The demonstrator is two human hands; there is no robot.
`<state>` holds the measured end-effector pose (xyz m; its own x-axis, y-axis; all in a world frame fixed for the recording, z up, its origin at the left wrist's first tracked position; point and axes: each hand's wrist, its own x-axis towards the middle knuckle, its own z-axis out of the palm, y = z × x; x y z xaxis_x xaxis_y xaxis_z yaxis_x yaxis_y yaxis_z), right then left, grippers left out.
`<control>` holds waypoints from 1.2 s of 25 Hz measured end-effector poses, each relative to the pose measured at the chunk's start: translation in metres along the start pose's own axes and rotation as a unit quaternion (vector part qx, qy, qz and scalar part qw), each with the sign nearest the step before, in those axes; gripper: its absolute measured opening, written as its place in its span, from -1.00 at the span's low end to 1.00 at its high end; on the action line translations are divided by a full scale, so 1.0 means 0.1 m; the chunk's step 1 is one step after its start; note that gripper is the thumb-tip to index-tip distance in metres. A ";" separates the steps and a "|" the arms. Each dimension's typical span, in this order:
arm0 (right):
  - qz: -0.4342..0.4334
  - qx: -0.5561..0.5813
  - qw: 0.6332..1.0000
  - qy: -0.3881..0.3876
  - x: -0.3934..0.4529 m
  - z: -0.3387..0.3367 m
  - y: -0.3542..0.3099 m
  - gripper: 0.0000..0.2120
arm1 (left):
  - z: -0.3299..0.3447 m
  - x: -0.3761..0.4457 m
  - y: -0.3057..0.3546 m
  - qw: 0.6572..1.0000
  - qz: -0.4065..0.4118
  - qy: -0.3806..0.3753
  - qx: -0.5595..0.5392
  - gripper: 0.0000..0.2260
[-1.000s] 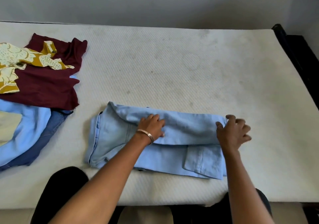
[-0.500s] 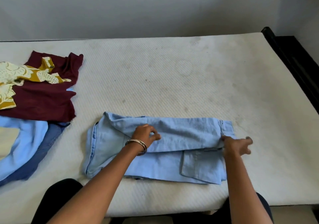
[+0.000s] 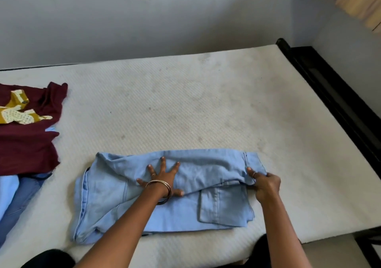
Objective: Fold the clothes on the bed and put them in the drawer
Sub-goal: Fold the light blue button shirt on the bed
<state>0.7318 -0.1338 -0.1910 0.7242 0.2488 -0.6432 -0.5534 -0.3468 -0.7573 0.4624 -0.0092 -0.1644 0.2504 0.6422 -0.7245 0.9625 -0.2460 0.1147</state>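
The light-blue denim garment (image 3: 165, 195) lies half-folded at the mattress's (image 3: 185, 106) near edge. Left hand (image 3: 162, 178) presses it flat, fingers spread; right hand (image 3: 265, 183) pinches the end — best to pull taut, then crease.

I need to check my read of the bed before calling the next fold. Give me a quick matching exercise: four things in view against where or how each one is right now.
Things:
1. left hand
2. right hand
3. maroon garment
4. light blue denim garment

States:
A. lies at the left side of the bed, under a yellow patterned cloth
B. pinches the right end of the upper fold
C. pressed flat, fingers spread, on the middle of the fold
D. partly folded near the front edge of the mattress

Pairs: 1-C, 2-B, 3-A, 4-D
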 end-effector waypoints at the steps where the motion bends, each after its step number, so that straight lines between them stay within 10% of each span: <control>1: 0.021 -0.016 0.999 0.025 0.06 0.02 0.02 -0.80 | -0.06 -0.01 0.07 0.999 0.010 0.037 0.022 -0.34; 5: -0.053 -0.008 0.998 0.035 0.01 0.10 -0.05 -0.85 | -0.02 0.05 0.47 0.953 0.172 0.244 -0.051 -0.69; 11: -0.301 -0.185 0.929 0.113 -0.47 0.20 -0.40 -0.76 | 0.45 0.00 1.14 0.979 0.193 0.057 0.027 -0.32; 16: -0.564 -0.442 0.697 0.020 -0.66 0.44 0.19 -0.73 | 0.57 -0.09 1.05 0.963 0.249 0.104 0.018 -0.36; 18: -0.525 -0.560 0.636 -0.077 -0.67 0.44 0.42 -0.69 | 0.52 -0.15 0.74 0.921 0.275 0.208 -0.180 -0.59; 21: -0.402 -0.615 0.659 -0.161 -0.65 0.41 0.41 -0.59 | 0.53 -0.10 0.21 0.871 0.187 0.418 -0.176 -0.75; 25: -0.474 -0.522 0.704 -0.086 -0.74 0.56 0.23 -0.32 | 0.59 0.00 -0.21 0.951 0.069 0.301 -0.032 -0.38; 30: -0.336 -0.665 0.643 -0.177 -0.39 0.42 0.52 -0.35 | 0.80 0.06 -0.48 0.964 0.074 0.253 0.024 -0.25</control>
<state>0.6574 -0.1238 -0.2102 0.3468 0.8554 -0.3848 0.8477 -0.4614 -0.2618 0.4096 -0.0515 -0.2282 0.4154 0.8665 -0.2769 0.9093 -0.3875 0.1514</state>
